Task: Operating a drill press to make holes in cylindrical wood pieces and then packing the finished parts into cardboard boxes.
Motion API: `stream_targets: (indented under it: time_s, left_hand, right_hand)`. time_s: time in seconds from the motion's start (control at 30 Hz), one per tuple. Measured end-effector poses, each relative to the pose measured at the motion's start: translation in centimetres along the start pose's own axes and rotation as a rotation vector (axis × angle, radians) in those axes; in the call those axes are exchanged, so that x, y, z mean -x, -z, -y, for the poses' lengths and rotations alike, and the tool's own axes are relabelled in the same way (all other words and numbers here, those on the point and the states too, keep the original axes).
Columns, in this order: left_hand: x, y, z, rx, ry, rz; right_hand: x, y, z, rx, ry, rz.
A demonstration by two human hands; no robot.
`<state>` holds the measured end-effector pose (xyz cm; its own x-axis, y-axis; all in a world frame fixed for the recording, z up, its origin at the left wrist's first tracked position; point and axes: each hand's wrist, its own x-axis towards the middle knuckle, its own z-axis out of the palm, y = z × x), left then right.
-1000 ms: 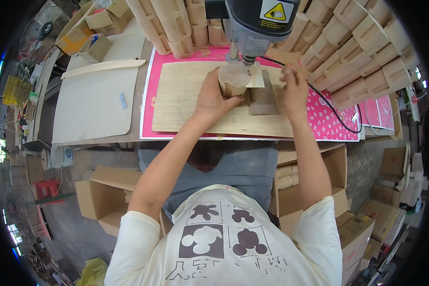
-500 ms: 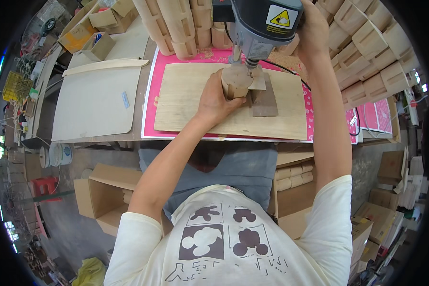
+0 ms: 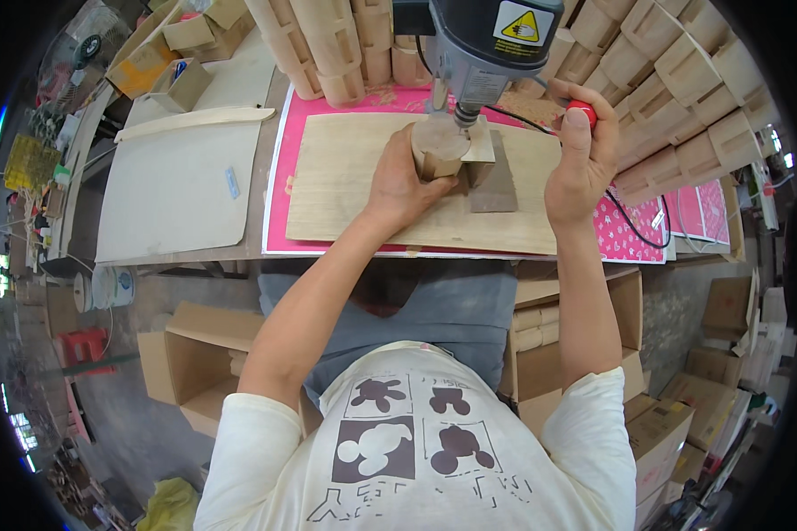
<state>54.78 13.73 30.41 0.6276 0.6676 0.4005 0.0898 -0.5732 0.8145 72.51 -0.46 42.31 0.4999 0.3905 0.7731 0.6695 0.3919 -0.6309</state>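
My left hand is wrapped round a short wooden cylinder standing upright on a plywood board. A squared wooden block stands against the cylinder's right side, beside a flat brown piece. Over the cylinder's right edge hangs the chuck of a drill press; whether the bit is in the wood cannot be made out. Out to the right, my right hand is closed round the red knob of the press's lever.
Stacked wooden cylinders with cut-outs rise at the back and right. A black cable lies on the pink sheet. Leftward are a grey panel and small open boxes. Cardboard boxes stand below the bench.
My right hand has come down and toward me from beside the drill head, bringing the red knob into view. My left hand has stayed on the cylinder.
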Motion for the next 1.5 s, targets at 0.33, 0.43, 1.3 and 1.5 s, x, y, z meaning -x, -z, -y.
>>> stream_targets:
  time_s: [0.33, 0.43, 1.3, 1.5]
  left_hand:
    - [-0.2, 0.3, -0.5, 0.055, -0.003, -0.007]
    - [-0.2, 0.5, -0.6, 0.045, 0.000, -0.010]
    - [10.1, 1.2, -9.0, 0.073, 0.232, 0.113]
    - [9.6, -3.2, -14.2, 0.284, -0.051, 0.601]
  right_hand:
    - [-12.3, -2.3, -1.7, 0.006, -0.214, 0.087]
    - [-14.0, -4.0, -3.9, -0.219, -0.495, 0.096]
    - [17.9, 2.4, 3.4, 0.197, -0.323, 0.317]
    - [22.9, 14.2, 5.5, -0.133, -0.695, -0.110]
